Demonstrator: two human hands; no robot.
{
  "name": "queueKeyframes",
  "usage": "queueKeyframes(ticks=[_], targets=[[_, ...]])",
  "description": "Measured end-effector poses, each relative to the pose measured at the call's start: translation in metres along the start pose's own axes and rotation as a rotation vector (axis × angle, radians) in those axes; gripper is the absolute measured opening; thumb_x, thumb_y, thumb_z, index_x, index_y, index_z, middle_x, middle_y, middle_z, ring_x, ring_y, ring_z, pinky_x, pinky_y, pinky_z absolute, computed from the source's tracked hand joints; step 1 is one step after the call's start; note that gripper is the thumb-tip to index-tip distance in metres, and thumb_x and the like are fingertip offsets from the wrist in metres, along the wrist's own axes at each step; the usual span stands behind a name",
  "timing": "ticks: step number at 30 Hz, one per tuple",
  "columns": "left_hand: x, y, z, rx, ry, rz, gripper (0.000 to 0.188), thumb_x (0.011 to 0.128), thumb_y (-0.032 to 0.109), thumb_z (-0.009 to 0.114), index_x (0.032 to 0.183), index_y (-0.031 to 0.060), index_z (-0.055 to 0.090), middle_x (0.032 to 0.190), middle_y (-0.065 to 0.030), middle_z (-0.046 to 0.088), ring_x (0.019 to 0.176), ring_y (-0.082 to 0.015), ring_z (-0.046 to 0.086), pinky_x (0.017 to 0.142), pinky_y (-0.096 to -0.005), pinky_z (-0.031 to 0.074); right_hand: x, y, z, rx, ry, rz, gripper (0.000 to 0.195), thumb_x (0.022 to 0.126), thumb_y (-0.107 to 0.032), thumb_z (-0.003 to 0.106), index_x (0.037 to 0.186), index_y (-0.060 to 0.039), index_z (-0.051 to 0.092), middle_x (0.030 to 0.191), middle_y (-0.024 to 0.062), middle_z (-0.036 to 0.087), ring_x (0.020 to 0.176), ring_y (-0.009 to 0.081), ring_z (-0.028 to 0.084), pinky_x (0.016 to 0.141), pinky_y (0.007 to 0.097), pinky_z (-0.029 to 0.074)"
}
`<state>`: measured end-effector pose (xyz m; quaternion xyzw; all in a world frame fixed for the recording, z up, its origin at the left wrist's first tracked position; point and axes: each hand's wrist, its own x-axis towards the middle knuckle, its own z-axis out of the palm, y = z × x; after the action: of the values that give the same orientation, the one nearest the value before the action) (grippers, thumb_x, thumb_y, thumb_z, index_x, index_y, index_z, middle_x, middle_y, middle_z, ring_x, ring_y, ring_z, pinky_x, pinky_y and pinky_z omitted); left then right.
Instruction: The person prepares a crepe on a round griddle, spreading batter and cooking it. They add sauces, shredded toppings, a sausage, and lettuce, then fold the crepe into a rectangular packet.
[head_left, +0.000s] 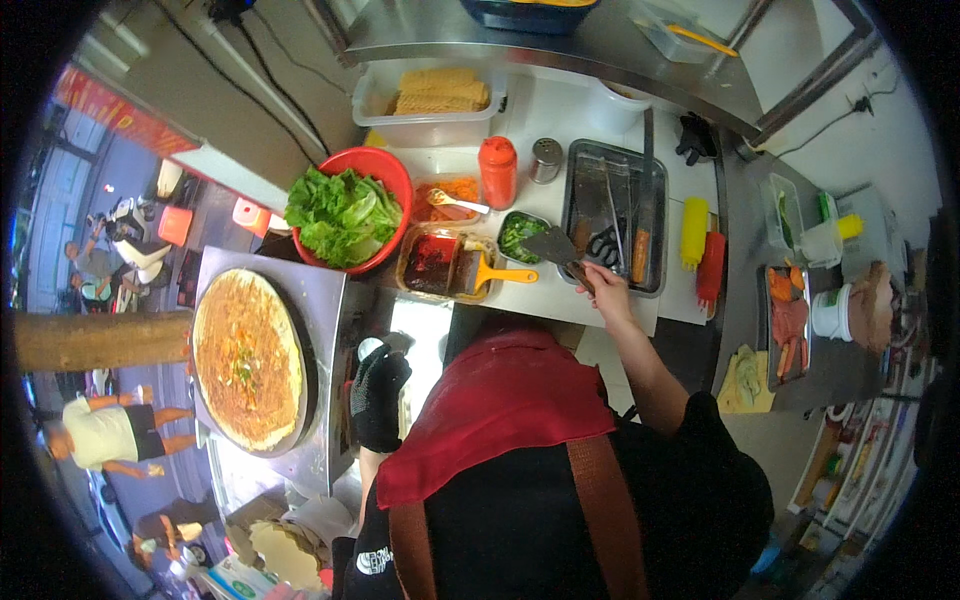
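Observation:
My right hand (609, 294) is closed around the wooden handle of a metal spatula (553, 245), whose blade is over the edge of a small container of chopped green onion (517, 238). My left hand (379, 397), in a black dotted glove, is beside the griddle stand with its fingers curled near a pale round thing; whether it grips that is unclear. Left of it, a large sauce-covered crepe (247, 360) lies on a round griddle (306, 390), with chopped green and orange bits at its middle. A yellow-handled brush (499, 274) rests on a sauce container (409, 279).
Behind the sauces stand a red bowl of lettuce (405, 199), a red squeeze bottle (497, 172) and a metal shaker (546, 160). A black tray (664, 217) holds tongs and tools. A steel shelf (450, 51) overhangs the counter. People are outside at left.

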<state>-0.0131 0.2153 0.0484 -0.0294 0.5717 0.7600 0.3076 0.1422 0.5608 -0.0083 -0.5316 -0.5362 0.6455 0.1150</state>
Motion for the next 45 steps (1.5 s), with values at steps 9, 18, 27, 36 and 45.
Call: queueKeyframes(ticks=[9,18,27,36,45], targets=[[0.011,0.003,0.019,0.003,0.003,-0.050,0.030,0.084,0.007,0.053,0.113,-0.0003,0.054,0.103,-0.0121,0.059,0.092,-0.0209,0.059,0.081,-0.0325,0.050,0.022,-0.002,0.003,-0.001,-0.043,-0.056,0.029,0.091,-0.025,0.048,0.115,-0.0130,0.059,0.073,-0.0006,0.064,0.054,0.0018,0.045,0.046,0.0166,0.033],[0.017,0.002,0.029,0.001,0.019,-0.083,0.031,0.083,0.009,0.055,0.113,0.0001,0.054,0.103,-0.0123,0.060,0.092,-0.0217,0.060,0.081,-0.0331,0.050,0.035,-0.002,0.006,0.106,0.027,-0.042,0.030,0.093,-0.029,0.046,0.117,-0.0135,0.056,0.077,-0.0010,0.064,0.058,0.0028,0.045,0.050,0.0184,0.036],[0.033,0.000,0.038,0.000,-0.004,-0.122,0.032,0.083,0.012,0.057,0.113,0.0004,0.054,0.102,-0.0125,0.060,0.092,-0.0225,0.060,0.081,-0.0337,0.049,0.102,0.030,0.009,-0.131,0.281,-0.186,0.036,0.093,-0.029,0.043,0.125,-0.0107,0.044,0.098,0.0057,0.063,0.082,0.0179,0.055,0.067,0.0312,0.044],[0.079,0.046,0.102,0.449,-0.466,0.057,0.034,0.083,0.016,0.057,0.113,0.0012,0.054,0.105,-0.0135,0.060,0.095,-0.0251,0.059,0.083,-0.0353,0.048,0.118,0.035,-0.029,-0.987,0.622,-0.405,0.062,0.074,-0.009,0.062,0.131,-0.0085,0.037,0.131,0.0173,0.037,0.118,0.0363,0.037,0.095,0.0434,0.033],[0.252,0.139,0.265,0.063,-0.530,-0.086,0.043,0.093,0.028,0.040,0.131,0.0084,0.034,0.120,-0.0205,0.049,0.100,-0.0339,0.055,0.086,-0.0430,0.048,0.104,0.012,-0.056,-0.834,0.470,-0.291,0.075,0.082,-0.018,0.057,0.140,-0.0015,0.013,0.133,0.0241,0.035,0.110,0.0381,0.046,0.087,0.0432,0.043]])
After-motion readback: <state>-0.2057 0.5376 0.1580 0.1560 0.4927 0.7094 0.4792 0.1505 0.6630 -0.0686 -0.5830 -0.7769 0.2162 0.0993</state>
